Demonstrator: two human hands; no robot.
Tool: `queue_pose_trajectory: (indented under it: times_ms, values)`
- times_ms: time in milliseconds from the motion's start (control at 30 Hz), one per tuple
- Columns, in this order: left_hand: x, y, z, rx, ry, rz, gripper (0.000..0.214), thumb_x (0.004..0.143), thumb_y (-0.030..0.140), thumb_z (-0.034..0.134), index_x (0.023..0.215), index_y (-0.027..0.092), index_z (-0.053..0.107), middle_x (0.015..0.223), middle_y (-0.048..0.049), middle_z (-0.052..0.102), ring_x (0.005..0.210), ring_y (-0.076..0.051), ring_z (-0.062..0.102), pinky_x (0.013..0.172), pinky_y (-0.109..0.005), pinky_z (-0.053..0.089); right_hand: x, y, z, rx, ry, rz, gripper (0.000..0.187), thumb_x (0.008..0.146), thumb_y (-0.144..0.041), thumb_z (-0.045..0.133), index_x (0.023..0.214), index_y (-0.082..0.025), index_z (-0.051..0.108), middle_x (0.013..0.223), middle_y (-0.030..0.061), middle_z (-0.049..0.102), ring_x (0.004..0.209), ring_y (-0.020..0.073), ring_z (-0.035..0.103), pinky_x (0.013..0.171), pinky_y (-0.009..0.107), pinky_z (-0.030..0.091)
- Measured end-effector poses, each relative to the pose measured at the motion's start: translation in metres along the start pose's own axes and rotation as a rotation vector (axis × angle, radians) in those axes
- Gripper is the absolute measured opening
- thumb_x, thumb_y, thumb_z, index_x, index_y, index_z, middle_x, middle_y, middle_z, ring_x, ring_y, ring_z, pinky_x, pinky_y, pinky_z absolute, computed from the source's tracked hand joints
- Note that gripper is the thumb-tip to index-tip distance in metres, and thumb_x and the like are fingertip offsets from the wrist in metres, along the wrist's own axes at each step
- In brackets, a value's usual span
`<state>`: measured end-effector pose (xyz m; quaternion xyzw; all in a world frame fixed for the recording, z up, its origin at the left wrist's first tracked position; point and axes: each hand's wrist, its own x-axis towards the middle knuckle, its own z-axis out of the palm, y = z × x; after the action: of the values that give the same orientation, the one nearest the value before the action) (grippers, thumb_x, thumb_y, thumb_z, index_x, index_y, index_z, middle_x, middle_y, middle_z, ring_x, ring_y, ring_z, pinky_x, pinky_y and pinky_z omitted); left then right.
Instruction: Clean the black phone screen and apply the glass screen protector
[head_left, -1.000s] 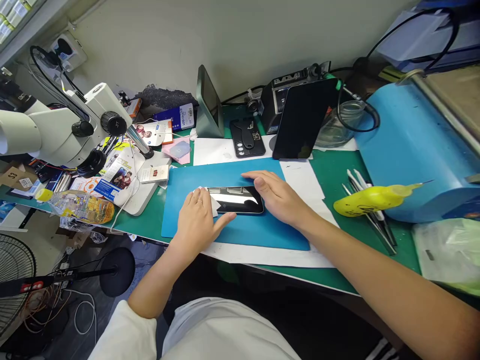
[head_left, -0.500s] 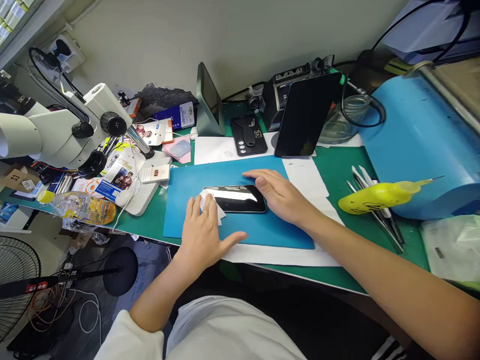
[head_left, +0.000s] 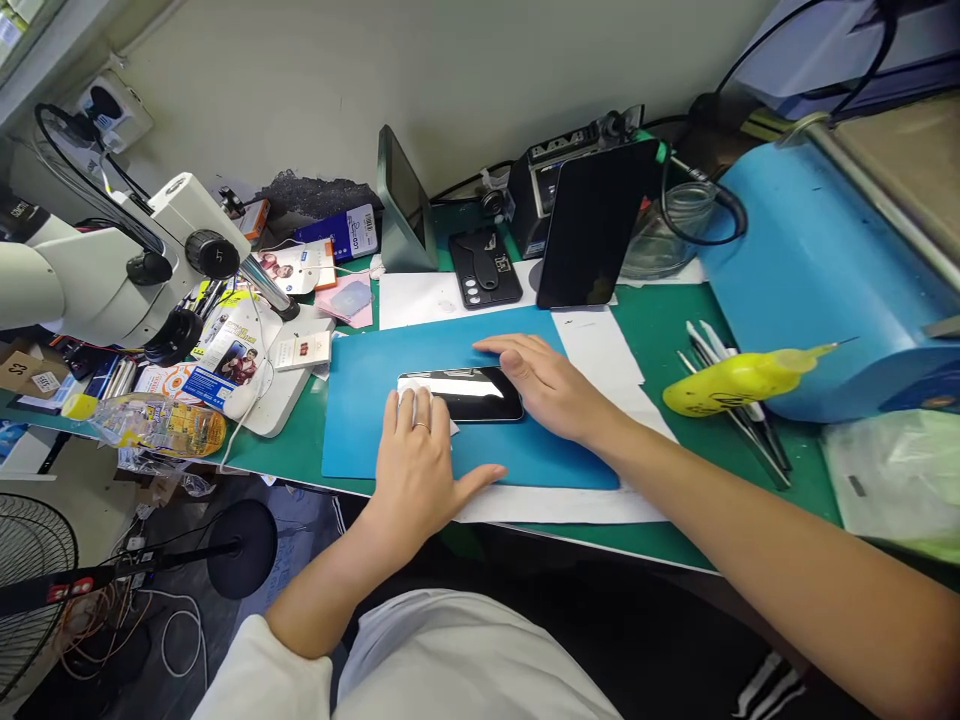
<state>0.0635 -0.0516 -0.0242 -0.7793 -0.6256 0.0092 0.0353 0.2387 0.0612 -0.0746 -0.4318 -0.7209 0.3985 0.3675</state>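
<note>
A smartphone [head_left: 487,402] with a glossy black face lies flat on a blue mat [head_left: 360,400], reflecting a bright strip of light. At its left end, my left hand [head_left: 417,460] presses a white wipe [head_left: 454,429] down with its fingers, which lie flat and close together while the thumb points out to the right. The wipe is mostly covered by those fingers. My right hand [head_left: 551,385] rests at the phone's right end, fingers stretched out and thumb raised, steadying that edge with nothing in its grasp.
A white microscope [head_left: 90,270] and an oil-coloured bottle [head_left: 161,424] stand left. Behind the mat are a black phone case [head_left: 486,268] and a propped tablet [head_left: 592,230]. Rightward lie a yellow squeeze bottle [head_left: 739,382], tweezers [head_left: 757,450] and a blue roll-shaped machine [head_left: 817,280].
My left hand has slid the wipe slightly rightward along the phone, covering more of its left part. My right hand stays at the phone's right end. The whole view has shifted slightly.
</note>
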Motion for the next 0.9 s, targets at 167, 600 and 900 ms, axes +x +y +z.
queue_pose_trajectory:
  times_ms: [167,600,900]
  values:
    - [0.030,0.008,-0.003,-0.060,-0.012,0.051,0.094,0.092,0.081,0.046,0.142,0.001,0.052,0.150,-0.0249,0.057,0.143,-0.039,0.049,0.124,-0.053,0.031,0.000,0.001,0.000,-0.005,0.003,-0.022,0.074,0.096,-0.080,0.026,0.123,-0.029,0.072,0.131,0.0100,0.069,0.131,0.0331,0.056,0.117,0.055,0.040]
    - [0.035,0.009,-0.002,-0.055,0.009,0.094,0.094,0.089,0.082,0.051,0.140,0.003,0.054,0.144,-0.0236,0.061,0.129,-0.039,0.056,0.111,-0.049,0.042,0.002,0.001,-0.001,-0.023,0.008,-0.046,0.076,0.096,-0.080,0.024,0.124,-0.028,0.072,0.132,0.0107,0.069,0.132,0.0324,0.055,0.118,0.054,0.038]
    - [0.025,0.015,-0.007,-0.001,-0.076,0.050,0.097,0.088,0.085,0.048,0.143,0.005,0.053,0.154,-0.0225,0.054,0.117,-0.035,0.064,0.091,-0.042,0.053,0.003,0.004,0.000,-0.052,0.022,-0.058,0.071,0.099,-0.075,0.026,0.125,-0.027,0.072,0.131,0.0105,0.070,0.130,0.0320,0.057,0.116,0.054,0.041]
